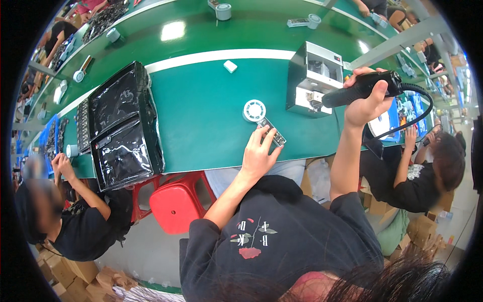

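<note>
My right hand (pixel 366 106) is raised at the right, wrapped round a black electric screwdriver (pixel 354 90) with a coiled cable. The screwdriver points left, its tip at the front opening of a grey and black screw feeder (pixel 318 65). My left hand (pixel 257 155) rests near the front of the green table, its fingers closed on the handle of a small handheld fan (pixel 254 110). The fan lies with its round white head away from me. Its handle looks uncovered, with inner parts showing, though my fingertips hide some of it.
A black plastic-lined tray (pixel 123 126) stands on the table at the left. Beyond the fan lies a small white block (pixel 230 66). Further fans lie on the green conveyor (pixel 201 35) behind. Co-workers sit on both sides, and a red stool (pixel 176 207) stands at the lower left.
</note>
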`<state>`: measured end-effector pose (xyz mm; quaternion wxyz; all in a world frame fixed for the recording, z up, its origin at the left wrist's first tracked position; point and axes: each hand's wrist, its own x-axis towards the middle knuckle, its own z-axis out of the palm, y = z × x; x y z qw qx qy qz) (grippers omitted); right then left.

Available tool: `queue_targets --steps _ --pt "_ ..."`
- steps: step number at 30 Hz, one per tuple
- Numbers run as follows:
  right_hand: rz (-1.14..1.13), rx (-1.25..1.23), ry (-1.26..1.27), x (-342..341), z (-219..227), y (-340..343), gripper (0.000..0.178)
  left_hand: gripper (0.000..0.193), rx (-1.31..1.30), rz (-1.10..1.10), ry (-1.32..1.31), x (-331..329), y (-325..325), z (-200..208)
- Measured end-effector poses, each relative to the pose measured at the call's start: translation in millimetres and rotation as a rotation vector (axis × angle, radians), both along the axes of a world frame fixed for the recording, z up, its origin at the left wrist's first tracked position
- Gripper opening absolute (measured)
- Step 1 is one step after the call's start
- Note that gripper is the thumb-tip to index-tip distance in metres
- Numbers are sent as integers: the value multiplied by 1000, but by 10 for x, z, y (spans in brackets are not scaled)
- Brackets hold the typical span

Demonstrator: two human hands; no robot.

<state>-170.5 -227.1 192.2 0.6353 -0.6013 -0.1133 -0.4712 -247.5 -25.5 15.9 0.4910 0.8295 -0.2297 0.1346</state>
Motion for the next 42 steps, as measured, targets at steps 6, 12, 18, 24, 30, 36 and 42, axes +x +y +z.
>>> queue_targets --steps 6,12,18,24,30,36,42 --pt "-100 -80 93 125 -130 -165 38 47 40 -17 45 92 -57 28" --pt "-98 2 20 -148 -265 -56 52 52 19 -82 81 80 -3 37" --pt "8 86 231 -679 -400 230 61 52 14 -95 77 96 3 44" --pt "139 15 181 -840 -492 486 62 53 -17 -110 62 119 -13 -15" --pt "99 37 173 -792 -576 624 67 53 -25 -97 70 109 -14 -4" --pt "72 17 172 -770 -619 664 67 56 -30 -102 101 98 -10 -42" --pt "52 -14 141 -794 -658 684 68 58 -6 -85 64 102 -10 -60"
